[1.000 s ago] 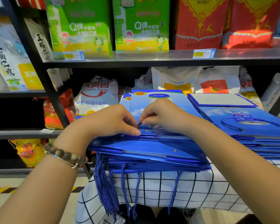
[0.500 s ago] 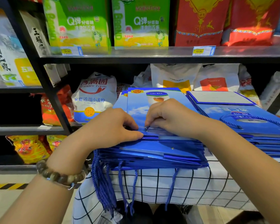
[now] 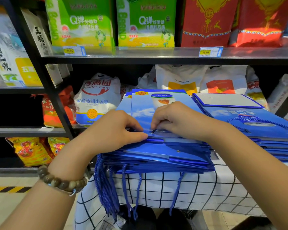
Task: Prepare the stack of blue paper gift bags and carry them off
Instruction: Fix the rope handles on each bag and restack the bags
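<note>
A stack of flattened blue paper gift bags [image 3: 160, 155] lies on a checked cloth, its blue cord handles [image 3: 106, 188] hanging over the near edge. My left hand [image 3: 113, 130] rests on the stack's top left with fingers curled, the thumb pressing the folded top edge. My right hand [image 3: 176, 120] sits beside it, fingers curled, pinching a thin dark cord end on the top bag. A second stack of blue bags [image 3: 256, 123] lies to the right, touching the first.
The checked white cloth [image 3: 181, 191] covers a small table in front of black store shelves [image 3: 140, 57]. A flour sack [image 3: 96, 100] and other packaged goods fill the shelves. Striped floor tape [image 3: 8, 189] runs at the left.
Both hands stay on top of the stack with small finger movements. The view has shifted slightly, so the stack sits a little lower and closer.
</note>
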A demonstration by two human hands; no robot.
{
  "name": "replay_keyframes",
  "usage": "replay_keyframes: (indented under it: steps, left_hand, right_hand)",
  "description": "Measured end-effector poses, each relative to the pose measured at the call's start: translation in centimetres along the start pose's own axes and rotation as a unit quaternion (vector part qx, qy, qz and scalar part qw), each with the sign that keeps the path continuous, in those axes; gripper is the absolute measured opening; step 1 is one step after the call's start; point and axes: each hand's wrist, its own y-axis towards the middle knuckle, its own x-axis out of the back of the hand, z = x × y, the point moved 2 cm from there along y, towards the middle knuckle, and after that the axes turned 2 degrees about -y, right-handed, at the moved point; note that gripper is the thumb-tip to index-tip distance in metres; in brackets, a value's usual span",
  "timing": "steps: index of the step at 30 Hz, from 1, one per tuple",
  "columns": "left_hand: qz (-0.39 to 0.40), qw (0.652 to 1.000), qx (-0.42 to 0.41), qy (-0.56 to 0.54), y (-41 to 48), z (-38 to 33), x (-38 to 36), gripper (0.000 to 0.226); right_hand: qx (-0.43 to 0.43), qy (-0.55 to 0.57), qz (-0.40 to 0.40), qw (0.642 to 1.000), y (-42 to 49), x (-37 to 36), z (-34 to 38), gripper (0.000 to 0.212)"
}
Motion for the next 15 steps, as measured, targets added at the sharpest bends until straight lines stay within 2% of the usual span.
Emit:
replay_keyframes:
  steps: [4, 11, 15]
  left_hand:
    - [-0.004, 1.000, -0.019, -0.004, 0.0, 0.0, -0.1, 0.018]
    - [-0.071, 0.996, -0.035, 0.042, -0.1, -0.5, -0.1, 0.019]
    - [-0.122, 0.989, -0.018, 0.081, -0.2, -0.8, -0.3, 0.013]
  right_hand:
    - [-0.004, 0.006, 0.005, 1.000, 0.3, 0.0, 0.4, 0.018]
    - [-0.021, 0.077, -0.050, 0.996, 0.3, -0.4, 0.0, 0.024]
    - [-0.028, 0.174, -0.011, 0.984, -0.6, -0.5, -0.2, 0.028]
